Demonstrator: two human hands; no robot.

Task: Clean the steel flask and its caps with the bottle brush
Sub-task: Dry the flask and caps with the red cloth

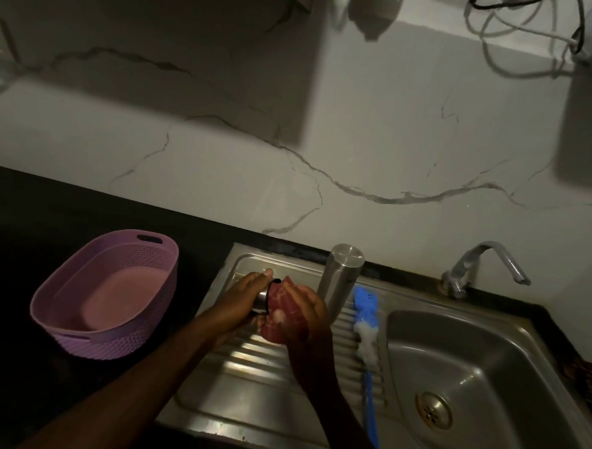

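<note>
Over the sink's ridged draining side, the left hand (250, 289) holds a steel cap (261, 299), the right hand (305, 314) squeezes maybe a sponge (282, 297); wet, it could slip.

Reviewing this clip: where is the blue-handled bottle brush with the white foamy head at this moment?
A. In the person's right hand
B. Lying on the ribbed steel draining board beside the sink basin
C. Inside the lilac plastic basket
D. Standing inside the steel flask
B: the blue-handled bottle brush lies untouched on the ribbed steel draining board, while the left hand grips a small steel cap and the right hand holds a reddish cloth against it.
</note>
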